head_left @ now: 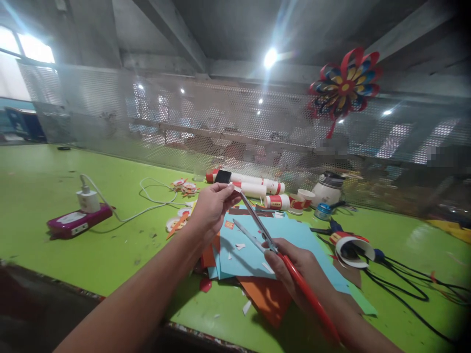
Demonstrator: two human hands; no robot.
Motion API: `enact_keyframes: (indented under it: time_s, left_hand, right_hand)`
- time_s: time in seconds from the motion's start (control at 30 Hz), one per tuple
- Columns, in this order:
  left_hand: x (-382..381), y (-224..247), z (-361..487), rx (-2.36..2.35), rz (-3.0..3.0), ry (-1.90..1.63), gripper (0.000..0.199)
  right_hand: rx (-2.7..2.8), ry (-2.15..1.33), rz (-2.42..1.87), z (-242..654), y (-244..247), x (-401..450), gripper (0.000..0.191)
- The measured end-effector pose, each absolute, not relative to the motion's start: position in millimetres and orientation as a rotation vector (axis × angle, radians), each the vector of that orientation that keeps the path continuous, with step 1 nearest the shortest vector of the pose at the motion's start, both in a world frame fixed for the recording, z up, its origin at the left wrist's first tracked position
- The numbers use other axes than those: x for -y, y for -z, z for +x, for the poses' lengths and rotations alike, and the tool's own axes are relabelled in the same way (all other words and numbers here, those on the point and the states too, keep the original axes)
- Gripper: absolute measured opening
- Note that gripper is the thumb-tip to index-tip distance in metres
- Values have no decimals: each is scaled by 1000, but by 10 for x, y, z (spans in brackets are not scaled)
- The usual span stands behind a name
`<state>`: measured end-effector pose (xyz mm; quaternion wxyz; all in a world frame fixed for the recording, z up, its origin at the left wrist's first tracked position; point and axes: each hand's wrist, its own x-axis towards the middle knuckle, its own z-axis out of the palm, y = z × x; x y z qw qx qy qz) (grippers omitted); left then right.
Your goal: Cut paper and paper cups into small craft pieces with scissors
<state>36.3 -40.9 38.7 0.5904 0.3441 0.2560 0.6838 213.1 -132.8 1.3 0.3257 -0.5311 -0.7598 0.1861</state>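
Note:
My left hand [211, 208] pinches a small white paper piece [237, 189] between thumb and fingers, above the far edge of the blue paper sheets [265, 245]. My right hand [298, 264] grips red-handled scissors [294, 274]. Their blades are apart, and the upper blade's tip reaches the white piece by my left fingertips. Under the blades, small white paper scraps [240, 246] and a little red-and-gold label [228, 225] lie on the blue sheets. Orange paper [268, 296] sticks out beneath them.
On the green table [136, 264] are a purple power strip [79, 220] with a white charger, paper cups [277, 202], white tubes [253, 190], a phone [222, 177], a lidded jug [328, 189] and a blue jar [323, 211]. Black cables [401, 279] lie right. A paper flower [346, 88] hangs by the mesh screen.

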Motion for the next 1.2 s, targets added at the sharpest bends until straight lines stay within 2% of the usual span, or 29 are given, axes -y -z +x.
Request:
enact_keyframes:
  time_s: [0.53,1.2]
  left_hand:
    - [439,-390,400,-574,845,-1662,12]
    - [464,-415,397,-564,831,-1647,16]
  right_hand:
    - [2040,-382,-1332,2129,-27,1323,36]
    - [1980,-350,-1377,2134,29,1323,45]
